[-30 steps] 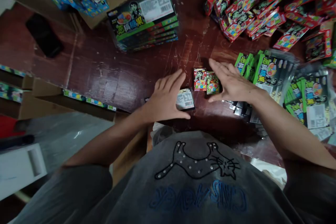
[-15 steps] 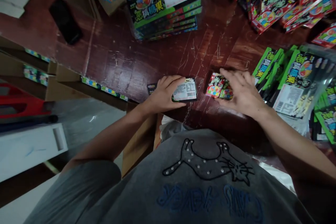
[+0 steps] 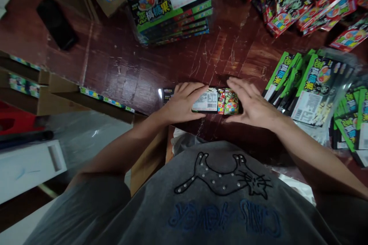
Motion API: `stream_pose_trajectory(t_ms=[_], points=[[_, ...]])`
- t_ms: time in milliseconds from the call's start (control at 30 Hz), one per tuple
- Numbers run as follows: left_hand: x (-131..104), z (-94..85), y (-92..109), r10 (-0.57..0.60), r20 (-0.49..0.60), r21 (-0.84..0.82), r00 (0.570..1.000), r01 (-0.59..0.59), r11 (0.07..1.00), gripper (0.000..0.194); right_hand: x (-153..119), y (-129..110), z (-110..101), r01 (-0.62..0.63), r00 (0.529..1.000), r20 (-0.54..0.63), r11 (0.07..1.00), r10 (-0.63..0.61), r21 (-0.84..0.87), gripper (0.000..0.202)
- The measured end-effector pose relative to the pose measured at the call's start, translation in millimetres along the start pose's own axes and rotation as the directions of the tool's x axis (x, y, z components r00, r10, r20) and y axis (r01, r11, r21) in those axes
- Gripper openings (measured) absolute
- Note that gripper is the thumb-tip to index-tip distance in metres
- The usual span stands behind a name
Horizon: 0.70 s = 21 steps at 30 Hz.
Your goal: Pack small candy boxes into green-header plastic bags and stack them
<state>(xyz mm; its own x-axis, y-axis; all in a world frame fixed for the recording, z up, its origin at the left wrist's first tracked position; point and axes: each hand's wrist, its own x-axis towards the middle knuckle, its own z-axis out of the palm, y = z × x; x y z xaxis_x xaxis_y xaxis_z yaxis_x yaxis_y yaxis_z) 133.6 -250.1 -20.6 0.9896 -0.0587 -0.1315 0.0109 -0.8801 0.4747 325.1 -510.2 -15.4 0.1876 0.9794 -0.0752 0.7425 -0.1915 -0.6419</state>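
My left hand (image 3: 184,101) is wrapped over a black candy sleeve (image 3: 209,100) with a white label, which lies on the dark red table. At the sleeve's right end, small red and green candy boxes (image 3: 231,102) stand side by side, partly inside it or just against it; I cannot tell which. My right hand (image 3: 250,101) grips these small boxes from the right, thumb on the near side and fingers on the far side. Part of the sleeve is hidden under my left hand.
Stacked black-and-green candy packs (image 3: 172,7) stand beyond my hands. Red candy boxes (image 3: 299,4) are heaped at the far right, with flat black-and-green sleeves (image 3: 309,88) nearer. A black phone-like object (image 3: 56,23) lies at the left, above an open cardboard box (image 3: 66,101).
My right hand has moved left with the small candy boxes, closing the gap to the sleeve. My left hand still holds the sleeve in nearly the same place.
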Motion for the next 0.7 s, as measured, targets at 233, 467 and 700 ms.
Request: stream_pose_trajectory(t_ms=[233, 467, 700], points=[[9.4, 1.2, 9.9, 0.009, -0.002, 0.0, 1.0, -0.009, 1.0, 0.09, 0.3, 20.9, -3.7, 0.094, 0.995, -0.033, 0.994, -0.092, 0.061, 0.088], [13.8, 2.5, 12.7, 0.012, -0.027, 0.011, 1.0, -0.012, 1.0, 0.092, 11.8, 15.8, 16.0, 0.069, 0.983, -0.169, 0.997, -0.065, 0.017, 0.093], [15.0, 1.2, 15.4, -0.039, -0.056, 0.037, 0.998, 0.041, 0.998, 0.091, -10.8, -4.9, 39.7, -0.176, 0.919, -0.378, 0.975, 0.113, -0.135, 0.074]])
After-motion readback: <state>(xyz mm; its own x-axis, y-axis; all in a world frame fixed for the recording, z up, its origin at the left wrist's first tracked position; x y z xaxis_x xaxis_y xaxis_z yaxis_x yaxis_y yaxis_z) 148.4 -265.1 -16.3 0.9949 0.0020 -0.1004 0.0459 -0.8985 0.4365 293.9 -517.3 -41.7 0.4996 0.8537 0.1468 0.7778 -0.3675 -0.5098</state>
